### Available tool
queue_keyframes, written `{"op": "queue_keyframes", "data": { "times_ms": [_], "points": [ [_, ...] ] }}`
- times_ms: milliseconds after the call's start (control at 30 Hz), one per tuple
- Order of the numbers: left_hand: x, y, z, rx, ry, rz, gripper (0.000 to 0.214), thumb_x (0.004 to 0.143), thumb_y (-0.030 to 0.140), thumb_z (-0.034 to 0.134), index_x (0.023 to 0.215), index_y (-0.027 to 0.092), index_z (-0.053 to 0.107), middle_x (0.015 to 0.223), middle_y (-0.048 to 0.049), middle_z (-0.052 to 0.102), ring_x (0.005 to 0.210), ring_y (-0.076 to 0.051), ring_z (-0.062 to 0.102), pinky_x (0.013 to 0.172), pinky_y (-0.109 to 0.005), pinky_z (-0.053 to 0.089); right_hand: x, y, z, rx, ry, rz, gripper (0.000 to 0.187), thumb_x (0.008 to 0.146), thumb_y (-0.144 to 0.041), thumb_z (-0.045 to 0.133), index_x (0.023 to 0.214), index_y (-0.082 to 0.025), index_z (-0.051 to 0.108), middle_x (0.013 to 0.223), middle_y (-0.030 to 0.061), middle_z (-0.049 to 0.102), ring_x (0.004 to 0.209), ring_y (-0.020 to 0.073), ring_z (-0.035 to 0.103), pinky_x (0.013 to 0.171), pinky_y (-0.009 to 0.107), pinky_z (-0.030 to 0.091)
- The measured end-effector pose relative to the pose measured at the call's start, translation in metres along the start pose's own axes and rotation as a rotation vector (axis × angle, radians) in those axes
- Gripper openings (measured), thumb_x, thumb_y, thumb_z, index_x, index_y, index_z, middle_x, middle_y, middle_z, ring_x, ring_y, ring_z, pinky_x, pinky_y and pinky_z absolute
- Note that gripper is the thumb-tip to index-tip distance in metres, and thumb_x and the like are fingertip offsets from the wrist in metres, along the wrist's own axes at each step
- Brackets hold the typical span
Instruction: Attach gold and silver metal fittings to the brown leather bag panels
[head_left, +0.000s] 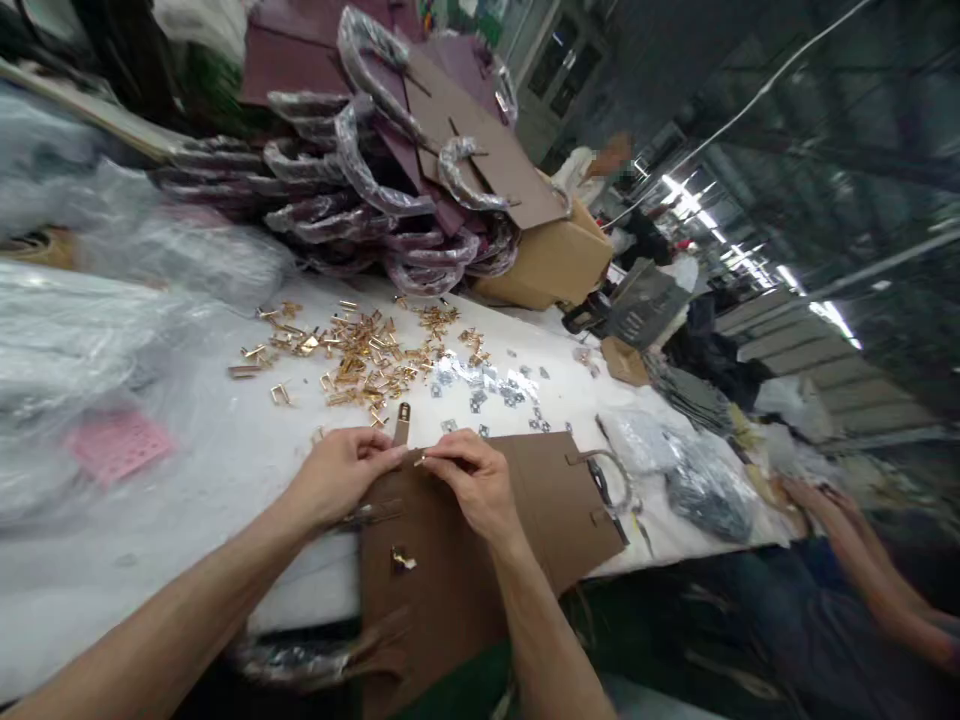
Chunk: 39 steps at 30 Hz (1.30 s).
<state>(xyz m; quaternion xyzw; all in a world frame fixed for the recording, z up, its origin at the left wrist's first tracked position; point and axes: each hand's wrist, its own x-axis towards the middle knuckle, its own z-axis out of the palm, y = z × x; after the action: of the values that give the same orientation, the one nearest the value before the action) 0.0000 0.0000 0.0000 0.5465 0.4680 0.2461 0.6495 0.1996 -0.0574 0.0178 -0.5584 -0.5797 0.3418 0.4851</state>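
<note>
A brown leather bag panel [465,570] lies over the near edge of the white table [187,500], with a gold clasp [402,561] fixed low on it. My left hand [341,475] pinches the panel's top edge beside a short brown strap tab [403,423]. My right hand [474,480] is closed in a pinch on a small gold metal fitting [420,460] at that same edge. The fingertips of both hands nearly meet there.
Several loose gold fittings [352,355] and small silver plates [480,385] are scattered behind the panel. Plastic-wrapped maroon bag parts [375,170] are piled at the back on a cardboard box [551,265]. Clear plastic bags [90,330] lie left. Another person's arm [862,560] is at right.
</note>
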Motion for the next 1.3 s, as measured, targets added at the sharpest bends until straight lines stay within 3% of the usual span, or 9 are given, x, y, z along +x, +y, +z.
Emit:
{"op": "queue_keyframes", "data": {
  "times_ms": [67, 167, 367, 600, 833, 967, 1133, 1300],
  "points": [
    [0.002, -0.002, 0.002, -0.048, -0.012, -0.039, 0.046, 0.074, 0.062, 0.072, 0.081, 0.016, 0.072, 0.075, -0.0037, 0.072, 0.07, -0.018, 0.058, 0.062, -0.027, 0.04, -0.008, 0.008, 0.0, 0.021, -0.009, 0.089, 0.007, 0.087, -0.023, 0.081, 0.093, -0.025, 0.082, 0.092, 0.0015, 0.074, 0.083, 0.015, 0.069, 0.076, 0.026, 0.057],
    [0.004, -0.003, 0.003, -0.062, -0.006, -0.09, 0.048, 0.071, 0.063, 0.074, 0.083, 0.016, 0.072, 0.076, -0.005, 0.074, 0.07, -0.019, 0.06, 0.061, -0.027, 0.041, -0.017, 0.017, 0.001, -0.034, -0.036, 0.087, 0.013, 0.093, -0.025, 0.075, 0.105, -0.026, 0.08, 0.097, 0.0027, 0.075, 0.082, 0.0157, 0.07, 0.074, 0.027, 0.059],
    [0.005, 0.001, 0.001, -0.013, -0.019, -0.125, 0.049, 0.068, 0.064, 0.073, 0.08, 0.016, 0.071, 0.075, -0.0059, 0.074, 0.068, -0.019, 0.06, 0.061, -0.027, 0.041, -0.021, 0.019, 0.002, -0.245, -0.116, -0.248, 0.023, 0.097, -0.019, 0.068, 0.118, -0.026, 0.076, 0.101, 0.0055, 0.075, 0.097, 0.0189, 0.07, 0.088, 0.033, 0.059],
    [0.006, 0.003, 0.003, -0.01, 0.014, -0.137, 0.048, 0.062, 0.062, 0.079, 0.076, 0.017, 0.07, 0.067, -0.0025, 0.07, 0.058, -0.015, 0.053, 0.053, -0.025, 0.035, -0.022, 0.022, 0.002, -0.293, -0.057, -0.37, 0.031, 0.097, -0.01, 0.067, 0.121, -0.027, 0.074, 0.1, 0.0057, 0.069, 0.093, 0.0158, 0.068, 0.082, 0.028, 0.06],
    [0.007, 0.0, 0.002, 0.047, 0.025, -0.118, 0.048, 0.065, 0.063, 0.077, 0.076, 0.017, 0.073, 0.064, -0.0022, 0.07, 0.056, -0.014, 0.051, 0.05, -0.024, 0.034, -0.027, 0.029, -0.002, -0.411, -0.163, -0.517, 0.051, 0.094, -0.001, 0.063, 0.138, -0.028, 0.067, 0.106, 0.0079, 0.066, 0.097, 0.0174, 0.065, 0.08, 0.029, 0.059],
    [0.008, -0.005, 0.002, 0.076, 0.038, -0.102, 0.042, 0.071, 0.059, 0.074, 0.079, 0.017, 0.075, 0.068, -0.0036, 0.073, 0.06, -0.016, 0.056, 0.053, -0.025, 0.037, -0.027, 0.026, 0.002, -0.348, -0.229, -0.485, 0.044, 0.097, -0.003, 0.06, 0.129, -0.03, 0.072, 0.106, 0.0065, 0.067, 0.097, 0.0162, 0.067, 0.082, 0.028, 0.06],
    [0.007, -0.007, 0.002, 0.099, 0.062, -0.094, 0.04, 0.072, 0.058, 0.074, 0.079, 0.019, 0.077, 0.069, -0.0043, 0.075, 0.065, -0.018, 0.061, 0.058, -0.027, 0.04, -0.025, 0.025, 0.01, -0.235, -0.176, -0.377, 0.04, 0.097, -0.005, 0.062, 0.126, -0.029, 0.075, 0.101, 0.0046, 0.071, 0.093, 0.014, 0.069, 0.082, 0.026, 0.06],
    [0.006, -0.01, 0.002, 0.116, 0.091, -0.093, 0.038, 0.071, 0.056, 0.074, 0.079, 0.019, 0.078, 0.068, -0.0041, 0.075, 0.065, -0.02, 0.063, 0.06, -0.029, 0.042, -0.024, 0.024, 0.013, -0.209, -0.223, -0.325, 0.035, 0.098, -0.007, 0.062, 0.122, -0.028, 0.077, 0.098, 0.0048, 0.071, 0.09, 0.0141, 0.069, 0.08, 0.027, 0.06]
  ]
}}
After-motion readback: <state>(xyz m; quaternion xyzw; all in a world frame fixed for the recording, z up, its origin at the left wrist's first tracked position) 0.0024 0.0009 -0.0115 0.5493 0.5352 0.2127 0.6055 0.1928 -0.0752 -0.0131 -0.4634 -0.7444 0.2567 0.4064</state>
